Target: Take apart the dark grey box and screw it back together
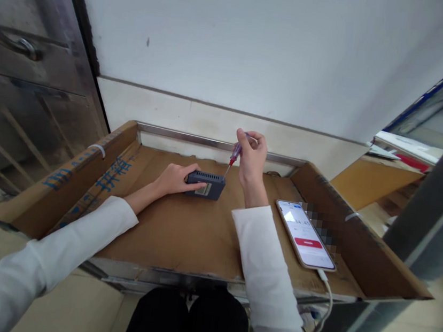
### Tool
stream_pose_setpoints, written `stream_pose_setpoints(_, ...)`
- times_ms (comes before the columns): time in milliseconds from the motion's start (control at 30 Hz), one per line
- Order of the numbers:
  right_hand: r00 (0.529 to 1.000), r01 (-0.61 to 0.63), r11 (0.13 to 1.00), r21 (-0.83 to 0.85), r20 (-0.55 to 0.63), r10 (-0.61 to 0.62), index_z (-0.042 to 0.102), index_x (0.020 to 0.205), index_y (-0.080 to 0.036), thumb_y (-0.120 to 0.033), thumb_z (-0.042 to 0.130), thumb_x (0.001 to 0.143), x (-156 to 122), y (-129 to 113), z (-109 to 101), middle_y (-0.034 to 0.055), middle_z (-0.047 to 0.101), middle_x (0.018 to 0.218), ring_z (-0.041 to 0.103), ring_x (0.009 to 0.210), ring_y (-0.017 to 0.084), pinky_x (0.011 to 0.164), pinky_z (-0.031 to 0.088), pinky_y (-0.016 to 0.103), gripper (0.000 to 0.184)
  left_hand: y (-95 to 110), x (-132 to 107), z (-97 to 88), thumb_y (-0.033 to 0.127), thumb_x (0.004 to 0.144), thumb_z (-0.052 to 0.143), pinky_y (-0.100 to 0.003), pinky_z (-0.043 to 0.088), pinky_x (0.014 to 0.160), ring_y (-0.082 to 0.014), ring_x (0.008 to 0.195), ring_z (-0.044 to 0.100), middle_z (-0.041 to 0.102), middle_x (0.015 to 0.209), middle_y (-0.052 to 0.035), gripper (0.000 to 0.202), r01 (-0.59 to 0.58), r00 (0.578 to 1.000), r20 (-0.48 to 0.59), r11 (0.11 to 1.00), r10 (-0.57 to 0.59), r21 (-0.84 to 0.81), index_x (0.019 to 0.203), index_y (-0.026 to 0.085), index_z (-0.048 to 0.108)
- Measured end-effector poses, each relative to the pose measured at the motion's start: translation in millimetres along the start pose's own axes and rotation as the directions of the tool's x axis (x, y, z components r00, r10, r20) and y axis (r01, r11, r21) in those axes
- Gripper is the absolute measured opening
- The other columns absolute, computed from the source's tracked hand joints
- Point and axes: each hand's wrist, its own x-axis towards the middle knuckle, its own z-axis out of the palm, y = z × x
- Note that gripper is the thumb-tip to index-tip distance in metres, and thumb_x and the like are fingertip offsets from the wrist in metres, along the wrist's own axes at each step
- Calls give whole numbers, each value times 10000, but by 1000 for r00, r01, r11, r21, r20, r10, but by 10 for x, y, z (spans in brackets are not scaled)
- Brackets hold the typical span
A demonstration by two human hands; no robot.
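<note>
My left hand [179,179] grips the left end of a small dark grey box [213,191] with a row of vent slots along its upper edge and a pale label on the side facing me. The box stands on the brown cardboard [181,231]. A screwdriver [236,153] with a clear purplish handle and a red collar is pinched in my right hand [254,156]. Its thin shaft slants down to the box's upper right corner. Whether the tip sits in a screw is too small to tell.
On the cardboard to the right lies a lit phone [305,235] with a white cable [325,308] running off the front edge. Cardboard flaps [354,236] rise at both sides. A white wall [260,47] stands behind, a metal door [29,56] at left, a grey post [437,214] at right.
</note>
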Motion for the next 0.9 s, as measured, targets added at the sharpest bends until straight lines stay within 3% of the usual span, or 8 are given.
stream_pose_setpoints(167,984,-21,999,45,179,13,603,868,-218,-438,686,746,-33,-87,16,-42,541,709,551,592,61,575,465,214,265,-8,-3,12,668,834,472,-224,434,554,-162,596,672,718,722,-5,489,8,1000,15,1000,-8,20,950,212,605)
stream_pose_setpoints(267,964,-68,995,74,261,46,615,936,-224,-456,605,818,-42,-102,27,-37,554,735,546,570,54,551,454,212,260,-18,-5,17,671,834,469,-228,435,550,-168,599,675,718,720,-10,496,6,1000,25,1000,-7,26,950,209,606)
stream_pose_setpoints(500,985,-85,988,127,157,65,391,889,-268,-561,612,772,-89,-49,120,-99,431,636,340,412,30,377,265,174,386,-18,-8,15,684,842,441,-225,422,541,-172,598,681,719,711,-12,519,-4,1000,7,999,4,34,936,200,603)
stream_pose_setpoints(633,989,-49,996,71,142,39,359,879,-270,-546,676,719,-144,-68,161,-99,443,653,364,436,31,390,293,172,450,-6,-1,-2,668,840,460,-224,425,545,-166,595,674,719,718,-12,499,1,1000,21,1000,-1,23,944,202,606)
stream_pose_setpoints(900,968,-12,1000,-5,250,13,466,842,-247,-586,635,740,-126,-109,121,-52,530,774,496,519,36,435,380,181,392,-12,2,-3,652,832,482,-230,426,542,-168,595,666,713,713,-18,487,15,999,30,1000,-15,1,953,199,614)
